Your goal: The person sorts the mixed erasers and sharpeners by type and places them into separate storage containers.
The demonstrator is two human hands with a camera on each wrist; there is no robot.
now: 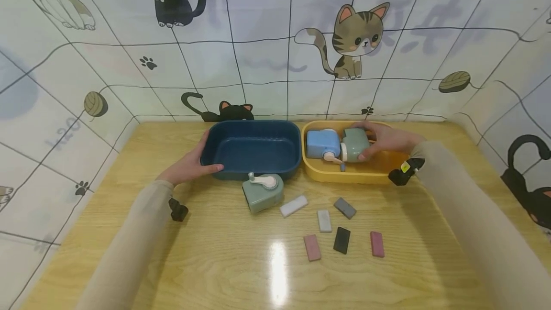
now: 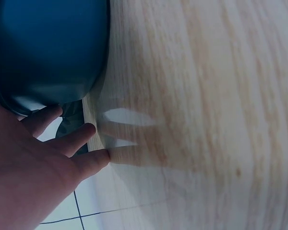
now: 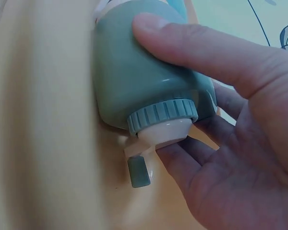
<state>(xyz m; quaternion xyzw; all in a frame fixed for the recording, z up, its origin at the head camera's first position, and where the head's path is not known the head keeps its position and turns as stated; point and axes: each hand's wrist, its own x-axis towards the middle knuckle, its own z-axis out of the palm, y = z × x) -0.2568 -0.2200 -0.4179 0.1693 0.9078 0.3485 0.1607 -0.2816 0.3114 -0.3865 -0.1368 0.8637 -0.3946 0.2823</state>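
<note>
My right hand (image 1: pixel 385 138) grips a green crank-handled pencil sharpener (image 1: pixel 355 144) inside the yellow bin (image 1: pixel 331 176). In the right wrist view, the thumb lies over its green body (image 3: pixel 134 62), with the white crank (image 3: pixel 165 132) pointing toward the wrist. Beside it in the bin is a blue crank sharpener (image 1: pixel 320 143). My left hand (image 1: pixel 189 165) touches the left end of the dark blue bin (image 1: pixel 254 173), thumb at the front and fingers spread along the outer wall. Another green sharpener (image 1: pixel 262 194), its crank on top, stands before the blue bin.
Flat rectangular pieces lie on the wooden table in front of the bins: white (image 1: pixel 294 206), pale grey (image 1: pixel 324 221), dark grey (image 1: pixel 345 208), black (image 1: pixel 342 240), and pink ones (image 1: pixel 312 248). A cat-printed cloth (image 1: pixel 267 61) closes off the back and sides.
</note>
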